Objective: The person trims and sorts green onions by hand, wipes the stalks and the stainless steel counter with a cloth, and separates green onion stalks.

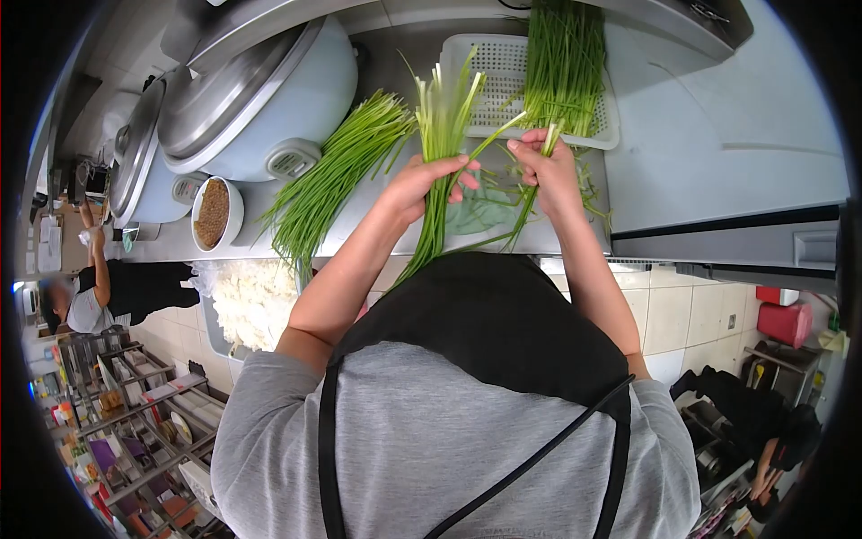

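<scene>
My left hand (418, 186) is wrapped round an upright bunch of chives (440, 117), pale ends up and green leaves hanging toward my apron. One stalk leans out of that bunch toward my other hand. My right hand (551, 175) pinches a few chive stalks (550, 136) between thumb and fingers, their leaves trailing below. To the left, a larger pile of chives (337, 180) lies on the steel counter. Behind my right hand, more chives (564, 72) rest in a white perforated basket (485, 67). Loose trimmings and a thin greenish plastic bag (476, 208) lie beneath my hands.
Two large lidded cookers (296, 108) and a white bowl of brown grains (215, 211) stand at left. A tub of whitish pieces (256, 305) sits below the counter edge. Shelves (144, 404) and a person (117, 287) are left; another person (763, 422) is right.
</scene>
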### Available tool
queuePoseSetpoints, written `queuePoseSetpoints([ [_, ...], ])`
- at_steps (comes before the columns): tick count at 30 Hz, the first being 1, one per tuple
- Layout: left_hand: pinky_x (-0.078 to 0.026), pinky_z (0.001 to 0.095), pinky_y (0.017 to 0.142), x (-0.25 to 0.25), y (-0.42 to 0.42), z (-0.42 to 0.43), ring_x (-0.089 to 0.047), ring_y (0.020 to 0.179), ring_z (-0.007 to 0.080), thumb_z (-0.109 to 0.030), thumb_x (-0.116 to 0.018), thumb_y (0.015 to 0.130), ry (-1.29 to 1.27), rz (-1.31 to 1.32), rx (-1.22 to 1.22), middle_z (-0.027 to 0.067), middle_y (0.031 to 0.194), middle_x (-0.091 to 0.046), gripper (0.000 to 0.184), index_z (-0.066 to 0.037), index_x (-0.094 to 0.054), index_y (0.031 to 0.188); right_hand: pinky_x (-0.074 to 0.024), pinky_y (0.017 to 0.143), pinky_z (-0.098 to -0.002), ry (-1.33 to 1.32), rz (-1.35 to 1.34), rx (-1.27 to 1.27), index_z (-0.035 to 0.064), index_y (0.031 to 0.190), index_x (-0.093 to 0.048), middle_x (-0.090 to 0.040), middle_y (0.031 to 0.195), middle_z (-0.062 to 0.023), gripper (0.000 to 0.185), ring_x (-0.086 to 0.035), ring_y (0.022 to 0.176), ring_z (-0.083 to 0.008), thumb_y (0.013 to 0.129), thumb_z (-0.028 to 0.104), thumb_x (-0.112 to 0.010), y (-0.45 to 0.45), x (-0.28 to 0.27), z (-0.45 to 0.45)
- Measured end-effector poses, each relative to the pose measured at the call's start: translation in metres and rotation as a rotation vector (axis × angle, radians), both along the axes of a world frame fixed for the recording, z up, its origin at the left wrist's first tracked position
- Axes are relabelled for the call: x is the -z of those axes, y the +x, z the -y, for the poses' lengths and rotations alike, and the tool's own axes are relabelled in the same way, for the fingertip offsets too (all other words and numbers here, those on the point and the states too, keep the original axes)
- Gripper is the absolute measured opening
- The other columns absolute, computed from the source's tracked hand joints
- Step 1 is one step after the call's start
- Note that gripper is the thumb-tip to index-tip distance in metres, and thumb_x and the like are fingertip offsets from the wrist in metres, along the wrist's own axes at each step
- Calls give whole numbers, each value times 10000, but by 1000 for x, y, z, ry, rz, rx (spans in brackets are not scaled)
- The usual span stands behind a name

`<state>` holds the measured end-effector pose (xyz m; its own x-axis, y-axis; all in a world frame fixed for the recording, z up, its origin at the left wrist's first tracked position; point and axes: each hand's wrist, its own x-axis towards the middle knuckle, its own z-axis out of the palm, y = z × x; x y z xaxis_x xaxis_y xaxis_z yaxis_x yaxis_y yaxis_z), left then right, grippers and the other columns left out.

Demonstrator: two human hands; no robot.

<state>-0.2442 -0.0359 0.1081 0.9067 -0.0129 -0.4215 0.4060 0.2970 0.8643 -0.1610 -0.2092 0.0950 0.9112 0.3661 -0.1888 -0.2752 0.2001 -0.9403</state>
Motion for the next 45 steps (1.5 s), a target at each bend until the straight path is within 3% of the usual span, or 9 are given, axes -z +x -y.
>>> queuePoseSetpoints([
  [8,-410,234,507,1,2,3,-508,537,113,-249,-556,797,-51,-5,57,100,727,-595,294,12,-575,931,-225,406,-167,-68,79,-58,48,845,-611,-461,629,54,116,-318,478,-8,746,107,-625,-6,-2,-5],
  [17,-408,235,486,-1,4,4,-493,510,124,-240,-561,797,-87,-1,50,98,705,-578,305,30,-545,937,-394,593,-214,-170,244,-174,20,763,-618,-579,714,-1,80,-492,632,-58,718,85,-607,-12,20,-5],
  [26,-421,219,484,7,2,-18,-497,492,118,-214,-544,806,-131,51,-54,105,707,-591,290,31,-541,962,-409,589,-237,-363,486,9,7,959,-598,-582,721,-23,270,-515,655,-95,715,113,-642,-9,4,33],
  [28,-417,219,482,12,-1,-15,-496,493,118,-214,-545,806,-138,11,-55,104,707,-591,290,31,-542,962,-418,601,-280,-1037,448,-276,14,985,-592,-564,700,-65,334,-532,648,-163,681,139,-655,16,60,49],
  [30,-414,219,480,11,9,-16,-495,494,119,-213,-546,806,-135,-4,-57,104,706,-591,290,31,-544,961,-421,619,-311,-1030,397,-268,-8,938,-595,-550,661,-105,342,-541,646,-216,651,165,-662,26,79,59],
  [33,-408,221,481,17,4,-14,-488,495,116,-216,-558,799,-167,-2,-24,98,704,-590,292,34,-553,949,-417,552,-334,-744,385,-64,-1,852,-611,-569,608,-109,289,-554,587,-252,644,194,-653,21,101,64],
  [39,-406,219,478,13,5,-4,-488,495,116,-233,-573,786,-131,-2,31,98,706,-591,311,34,-554,944,-319,447,-222,-595,71,41,20,878,-624,-457,528,29,214,-398,467,-69,758,195,-601,7,44,56],
  [41,-415,228,501,12,7,0,-513,530,127,-239,-575,786,-102,8,91,104,730,-598,317,34,-554,946,-232,410,-186,-22,-157,-130,14,963,-581,-350,539,68,248,-280,451,-32,814,211,-562,-5,12,45],
  [45,-443,265,594,-5,4,20,-582,675,168,-237,-572,791,-84,-64,141,128,829,-614,319,35,-556,955,-240,410,-188,209,-102,-121,5,953,-525,-382,606,44,258,-294,457,-37,864,244,-487,-9,-20,18],
])
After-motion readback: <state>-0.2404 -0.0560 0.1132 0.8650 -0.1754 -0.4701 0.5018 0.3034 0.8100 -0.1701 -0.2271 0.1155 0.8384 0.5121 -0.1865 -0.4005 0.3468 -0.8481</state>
